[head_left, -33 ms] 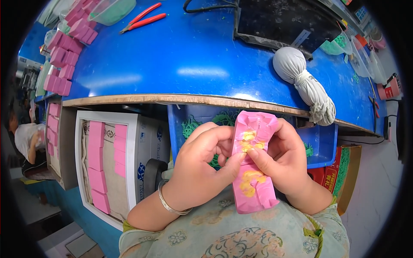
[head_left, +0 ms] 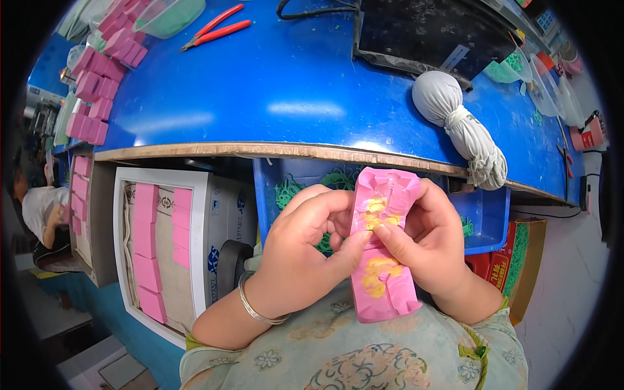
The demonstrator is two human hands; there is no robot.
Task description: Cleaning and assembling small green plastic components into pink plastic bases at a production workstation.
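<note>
Between my two hands, over my lap, is an opened pink rubber mould [head_left: 383, 260] with ridged inner faces and yellow patches on its upper and lower parts. My left hand [head_left: 312, 237] grips its left side, the thumb pressed near the middle. From the right, my right hand [head_left: 426, 244] holds it with the fingers curled behind and the thumb on its face. The thumb tips almost meet. Below the table edge, a blue tray [head_left: 491, 218] with loose green, thin curled pieces [head_left: 288, 192] lies partly hidden behind my hands.
On the blue table [head_left: 260, 84] are red-handled pliers [head_left: 218, 26], a tied cloth bundle [head_left: 455, 123], a black box-shaped device [head_left: 435, 32] and pink blocks [head_left: 97, 84]. A white-framed box [head_left: 201, 260] holding pink blocks stands left. Another person [head_left: 45, 208] sits far left.
</note>
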